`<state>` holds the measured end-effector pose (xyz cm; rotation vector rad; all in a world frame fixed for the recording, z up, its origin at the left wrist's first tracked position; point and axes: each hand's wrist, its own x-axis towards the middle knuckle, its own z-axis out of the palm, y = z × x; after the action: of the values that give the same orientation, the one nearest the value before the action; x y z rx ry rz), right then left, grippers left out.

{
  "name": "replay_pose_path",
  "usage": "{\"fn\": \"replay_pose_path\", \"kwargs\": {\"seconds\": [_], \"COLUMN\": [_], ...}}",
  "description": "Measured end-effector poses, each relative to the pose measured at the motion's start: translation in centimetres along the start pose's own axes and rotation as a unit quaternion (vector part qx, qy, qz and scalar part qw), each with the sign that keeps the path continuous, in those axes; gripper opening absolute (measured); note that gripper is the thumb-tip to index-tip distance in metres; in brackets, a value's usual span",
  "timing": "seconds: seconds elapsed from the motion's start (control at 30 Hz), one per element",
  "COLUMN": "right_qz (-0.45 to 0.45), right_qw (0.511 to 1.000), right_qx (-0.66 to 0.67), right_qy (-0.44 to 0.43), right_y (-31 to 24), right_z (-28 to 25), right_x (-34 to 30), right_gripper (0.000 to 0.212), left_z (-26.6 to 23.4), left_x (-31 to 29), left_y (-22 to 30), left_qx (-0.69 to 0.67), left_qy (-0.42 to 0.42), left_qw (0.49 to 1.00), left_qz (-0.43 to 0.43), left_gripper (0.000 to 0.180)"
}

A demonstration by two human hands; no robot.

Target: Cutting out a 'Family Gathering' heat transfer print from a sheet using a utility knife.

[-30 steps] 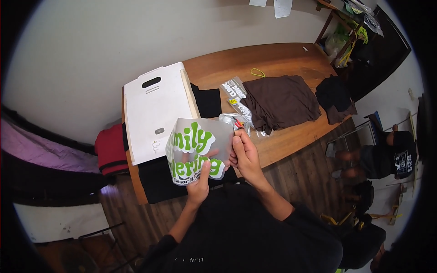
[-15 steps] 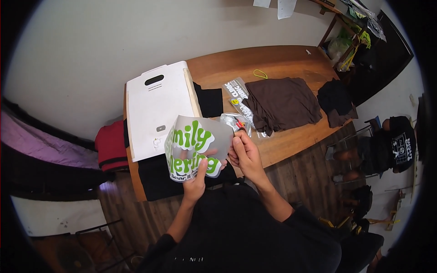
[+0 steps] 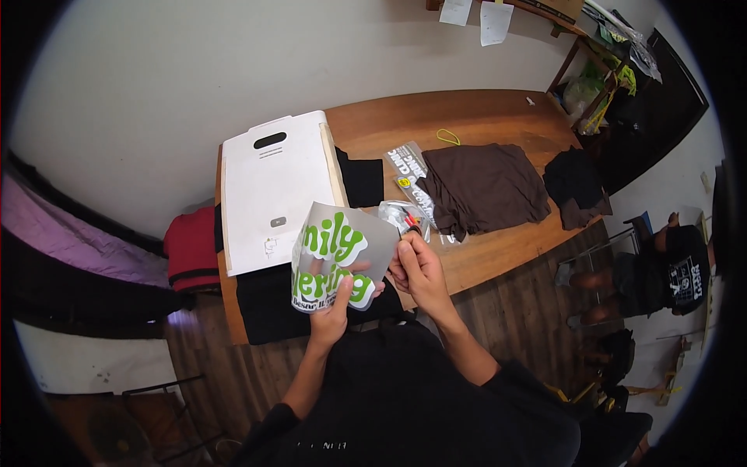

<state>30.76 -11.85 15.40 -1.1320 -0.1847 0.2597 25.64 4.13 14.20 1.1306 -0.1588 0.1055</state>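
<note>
A clear transfer film sheet (image 3: pixel 372 233) with green, white-edged lettering is held up over the near side of the table, curling at its left. My left hand (image 3: pixel 333 315) grips its lower edge, thumb in front and fingers showing through from behind. At the sheet's right edge, my right hand (image 3: pixel 416 268) is closed in a pinch on the film; its fingertips are partly hidden. Just beyond that hand lies a clear plastic bag (image 3: pixel 394 212) with red and black items. Below the sheet, black fabric (image 3: pixel 261 300) hangs over the table's near edge.
A white board (image 3: pixel 299 175) with a slot covers the left of the wooden table (image 3: pixel 373 117). Brown folded cloth (image 3: pixel 486 187), printed film (image 3: pixel 406 159) and dark cloth (image 3: pixel 574 187) lie rightward. A red bag (image 3: pixel 191 245) stands left; a person (image 3: pixel 677 265) sits far right.
The view has shifted slightly, so the table sits lower in it. The film has tilted and curled a little more, with both hands still on it.
</note>
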Motion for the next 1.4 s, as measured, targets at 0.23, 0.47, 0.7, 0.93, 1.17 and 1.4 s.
{"fn": "replay_pose_path", "kwargs": {"seconds": [0.23,0.47,0.7,0.93,1.17,1.4], "right_qz": [0.040,0.103,0.114,-0.090,-0.015,-0.005], "right_qw": [0.996,0.968,0.977,0.990,0.994,0.998], "right_qx": [0.060,0.176,0.138,-0.104,-0.106,-0.055], "right_qy": [0.051,0.143,0.116,0.019,0.012,0.029], "right_y": [0.5,3.4,3.2,2.9,1.7,-0.2], "right_z": [-1.4,-5.8,-5.4,-2.9,-7.5,-7.4], "right_x": [1.0,0.0,-1.1,0.8,1.1,0.7], "right_gripper": [0.025,0.040,0.026,0.015,0.026,0.029], "left_z": [-0.4,-0.5,1.6,4.3,1.6,1.3], "left_x": [-0.4,0.0,1.1,0.7,0.8,0.0], "left_y": [-1.4,-2.2,-3.5,-6.6,-2.6,-1.0], "left_qx": [-0.022,-0.029,-0.052,-0.054,-0.156,-0.075], "left_qy": [0.027,0.085,0.141,0.214,0.321,0.270], "left_qw": [0.999,0.996,0.988,0.975,0.930,0.952], "left_qz": [-0.025,0.011,0.040,0.015,0.086,0.120], "left_gripper": [0.063,0.066,0.069,0.073,0.052,0.065]}}
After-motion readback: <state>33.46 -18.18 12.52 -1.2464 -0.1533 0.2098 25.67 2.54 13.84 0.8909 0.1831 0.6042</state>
